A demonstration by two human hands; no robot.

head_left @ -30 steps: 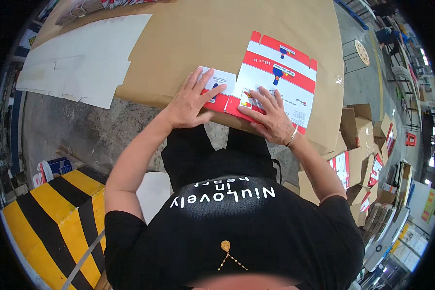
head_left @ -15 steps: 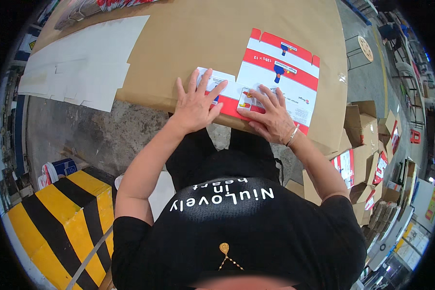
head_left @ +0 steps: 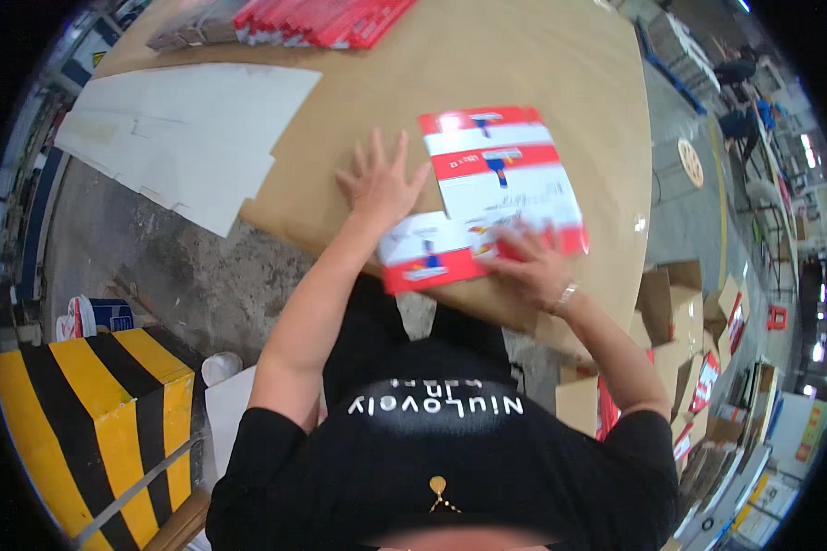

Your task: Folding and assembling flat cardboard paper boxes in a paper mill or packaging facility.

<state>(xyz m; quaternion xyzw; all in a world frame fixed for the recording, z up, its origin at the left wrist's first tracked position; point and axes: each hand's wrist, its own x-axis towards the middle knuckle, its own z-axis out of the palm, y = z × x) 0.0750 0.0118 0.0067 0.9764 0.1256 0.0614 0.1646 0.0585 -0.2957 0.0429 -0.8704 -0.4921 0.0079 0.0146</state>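
A flat printed carton blank [head_left: 505,184], red and white with blue figures, lies near the table's front edge. Its lower left panel juts out toward me, close to the rim. My left hand [head_left: 381,184] has its fingers spread above the brown table surface, just left of the blank and off it. Over the blank's lower right part is my right hand [head_left: 531,262], its fingers apart and slightly smeared by motion. Whether its fingertips press on the board I cannot tell. Neither hand grips anything.
Brown board covers the table [head_left: 358,101]. A large white sheet [head_left: 184,129] overhangs its left edge. Folded red and white packaging [head_left: 322,20] is piled at the back. Open cardboard boxes [head_left: 675,303] stand right; a yellow-black striped block [head_left: 92,404] stands lower left.
My left hand has come off the blank, now left of it. The blank has turned slightly, its lower left panel now nearer me. The whole view has shifted too.
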